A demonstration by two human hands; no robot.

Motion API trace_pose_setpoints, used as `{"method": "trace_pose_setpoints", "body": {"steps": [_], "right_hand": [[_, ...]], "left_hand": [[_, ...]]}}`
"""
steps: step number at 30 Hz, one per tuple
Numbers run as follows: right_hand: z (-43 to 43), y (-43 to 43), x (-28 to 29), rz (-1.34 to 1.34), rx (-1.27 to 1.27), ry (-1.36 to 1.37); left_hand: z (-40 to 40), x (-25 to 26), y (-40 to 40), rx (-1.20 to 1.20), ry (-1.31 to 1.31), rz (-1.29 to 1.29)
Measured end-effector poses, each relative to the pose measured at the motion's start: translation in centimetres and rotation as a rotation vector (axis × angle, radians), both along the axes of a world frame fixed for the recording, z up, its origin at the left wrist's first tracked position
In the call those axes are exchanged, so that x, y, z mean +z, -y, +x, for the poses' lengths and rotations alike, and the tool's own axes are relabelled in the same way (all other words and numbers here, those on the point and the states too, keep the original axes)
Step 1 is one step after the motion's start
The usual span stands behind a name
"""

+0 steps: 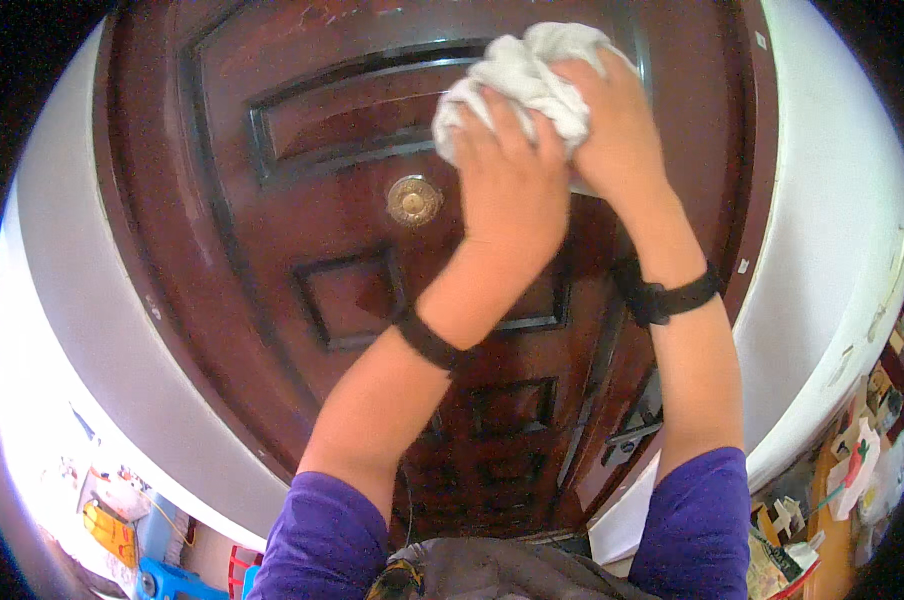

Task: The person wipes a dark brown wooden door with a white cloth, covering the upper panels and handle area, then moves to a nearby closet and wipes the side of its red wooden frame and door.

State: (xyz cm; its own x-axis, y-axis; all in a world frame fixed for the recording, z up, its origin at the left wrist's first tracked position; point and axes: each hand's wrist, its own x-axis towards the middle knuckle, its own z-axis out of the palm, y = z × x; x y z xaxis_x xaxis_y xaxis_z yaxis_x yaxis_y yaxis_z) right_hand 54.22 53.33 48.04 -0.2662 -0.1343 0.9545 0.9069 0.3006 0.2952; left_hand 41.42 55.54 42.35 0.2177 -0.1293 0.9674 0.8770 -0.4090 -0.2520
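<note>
A bunched white cloth lies against the upper part of a dark reddish-brown panelled wooden door. My left hand grips the cloth's lower left part, fingers spread over its folds. Close beside it, my right hand holds the cloth's right side, with some fingertips hidden in the fabric. To the left of my left wrist sits an ornate round brass fitting, like a door knob or lock. Both wrists carry black bands.
White walls flank the door frame. A metal handle shows low behind my right forearm. Cluttered items, among them a wooden surface, stand at the lower right. At the lower left are a blue plastic object and a yellow item.
</note>
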Motion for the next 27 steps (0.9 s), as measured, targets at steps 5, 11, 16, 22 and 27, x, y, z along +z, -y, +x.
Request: {"method": "trace_pose_setpoints", "body": {"steps": [5,11,16,22,27], "right_hand": [[2.1,1.6,-2.2,-0.034,-0.026,-0.131],[2.7,2.0,-9.1,-0.133,-0.046,-0.287],[-0.5,3.3,-18.2,-0.317,-0.021,-0.453],[-1.4,4.7,-30.3,-0.604,-0.013,-0.545],[-2.2,5.7,-41.5,-0.831,-0.090,-0.547]], "left_hand": [[3.1,-1.6,0.1,-0.119,-0.016,0.111],[1.7,-5.4,-1.2,-0.326,-0.227,0.083],[-1.2,-13.7,-2.2,-0.355,-0.320,0.026],[-2.6,-27.0,-1.6,-0.441,-0.397,-0.205],[-4.9,-39.8,-0.5,-0.506,-0.515,-0.499]]}}
